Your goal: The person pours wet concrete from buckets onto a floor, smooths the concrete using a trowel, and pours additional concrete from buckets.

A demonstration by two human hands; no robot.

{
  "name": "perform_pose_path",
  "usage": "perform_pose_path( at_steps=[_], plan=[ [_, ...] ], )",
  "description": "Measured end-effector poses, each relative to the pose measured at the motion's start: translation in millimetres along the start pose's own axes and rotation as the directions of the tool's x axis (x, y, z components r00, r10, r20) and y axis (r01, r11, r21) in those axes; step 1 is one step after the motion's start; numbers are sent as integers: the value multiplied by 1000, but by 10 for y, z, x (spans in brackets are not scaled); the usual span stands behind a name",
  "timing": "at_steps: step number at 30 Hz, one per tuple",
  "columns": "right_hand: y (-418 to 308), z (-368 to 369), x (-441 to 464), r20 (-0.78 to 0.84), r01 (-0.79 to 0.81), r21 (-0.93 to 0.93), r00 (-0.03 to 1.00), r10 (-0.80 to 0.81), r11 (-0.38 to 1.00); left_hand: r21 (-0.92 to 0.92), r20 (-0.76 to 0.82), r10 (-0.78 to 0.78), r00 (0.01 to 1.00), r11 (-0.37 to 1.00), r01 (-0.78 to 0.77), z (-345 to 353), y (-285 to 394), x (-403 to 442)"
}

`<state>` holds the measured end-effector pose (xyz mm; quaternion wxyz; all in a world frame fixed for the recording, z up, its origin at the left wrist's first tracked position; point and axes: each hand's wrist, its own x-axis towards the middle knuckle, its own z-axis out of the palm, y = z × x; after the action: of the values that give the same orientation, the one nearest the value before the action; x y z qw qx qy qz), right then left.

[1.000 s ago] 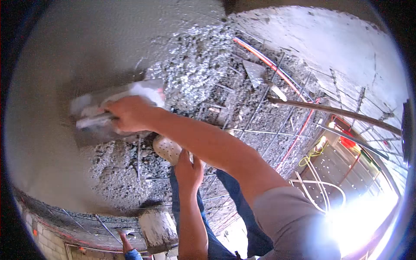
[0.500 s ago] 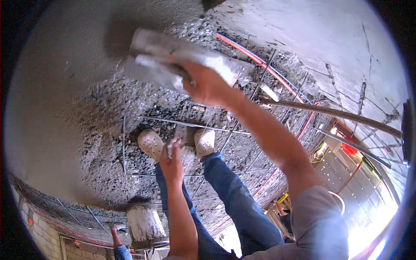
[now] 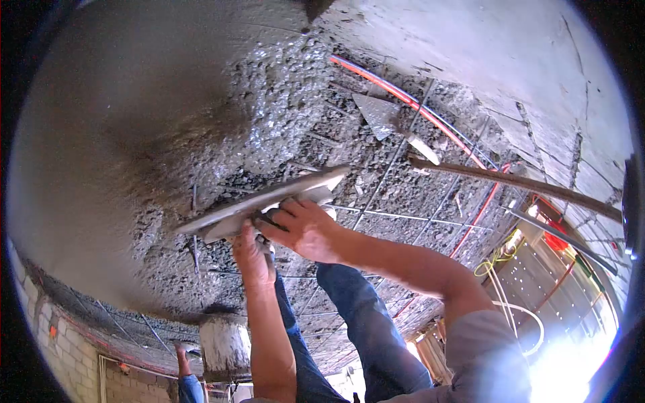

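Note:
A long flat finishing trowel, smeared with grey cement, is tilted nearly edge-on in front of my legs. My right hand is closed round its handle, which the fingers partly hide. My left hand is up against the trowel's near side, its fingers bent on it next to the right hand. Beyond the trowel lies wet, pebbly concrete, which passes into a smoother grey surface on the left.
A pointed trowel with a pale handle lies on rough concrete among steel bars. Red and blue tubing and a wooden pole run along the right. A cement-stained bucket stands lower left. Another person's leg shows nearby.
The trowel has come back from the wet concrete towards my body and tipped onto its edge. My left hand has risen slightly to meet it. The pointed trowel's blade is now uncovered.

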<state>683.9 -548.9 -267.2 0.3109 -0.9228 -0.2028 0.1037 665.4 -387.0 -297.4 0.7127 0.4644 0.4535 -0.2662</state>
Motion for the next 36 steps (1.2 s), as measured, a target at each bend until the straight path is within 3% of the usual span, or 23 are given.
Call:
perform_pose_path(
  at_steps=[1, 3, 5, 7, 9, 10, 11, 13, 14, 16, 19, 21, 25, 27, 29, 31, 33, 36],
  plan=[
    [-4, -149, 45, -10, 13, 10, 1000, -13, 1000, -86, 14, 100, 995, 991, -98, 63, -25, 14],
    [26, -467, 122, -59, 60, 104, 997, -54, 993, -30, -20, 131, 991, 991, -131, -26, -94, 83],
    [357, -828, 256, -125, -30, 209, 990, 57, 978, 176, -78, 147, 986, 975, -132, -193, -159, 120],
    [1029, -879, 376, -97, -421, 197, 890, 445, 885, 452, -94, 234, 968, 876, -168, -310, -201, 141],
    [1709, -830, 664, -70, -694, -8, 719, 692, 720, 398, -115, 84, 990, 917, -31, -263, -115, 73],
    [2214, -611, 662, -64, -758, -149, 649, 758, 635, 556, 2, 354, 935, 777, -295, -344, -221, 177],
    [2523, -509, 666, -34, -758, -221, 635, 772, 614, 442, 56, 262, 963, 859, -259, -211, -72, 77],
    [2895, -270, 690, -90, -787, -223, 605, 791, 576, 540, 36, 209, 977, 819, -195, -288, -95, 101],
    [2858, -256, 748, -62, -794, -216, 593, 803, 569, 549, 27, 215, 976, 813, -194, -258, -43, 73],
    [2848, -233, 792, -39, -802, -212, 578, 815, 558, 372, 76, 178, 981, 908, -194, -169, 42, 15],
    [2890, -212, 881, -60, -796, -245, 583, 810, 554, 403, 113, 286, 951, 862, -308, -259, -11, 88],
    [2831, -207, 881, -5, -799, -248, 566, 824, 548, 448, 139, 239, 961, 850, -277, -364, -25, 143],
    [2573, -76, 745, -50, -772, -252, 613, 789, 584, 310, 114, 234, 965, 915, -259, -305, 7, 74],
    [2322, -115, 741, -23, -799, -272, 562, 827, 536, 267, 113, 227, 967, 931, -249, -369, -8, 95],
    [2323, -3, 618, -134, -740, -261, 663, 736, 619, 397, 145, 48, 988, 912, -102, -482, -18, 122],
    [2287, 19, 559, -164, -715, -259, 695, 700, 650, 385, 162, 80, 984, 913, -137, -406, 75, 73],
    [2003, -65, 651, 67, -757, -293, 593, 802, 584, 376, 173, 109, 979, 911, -168, -372, 130, 47],
    [1844, 63, 480, 76, -692, -286, 673, 735, 663, 295, 162, 119, 980, 942, -163, -366, 117, 37]
  ],
)
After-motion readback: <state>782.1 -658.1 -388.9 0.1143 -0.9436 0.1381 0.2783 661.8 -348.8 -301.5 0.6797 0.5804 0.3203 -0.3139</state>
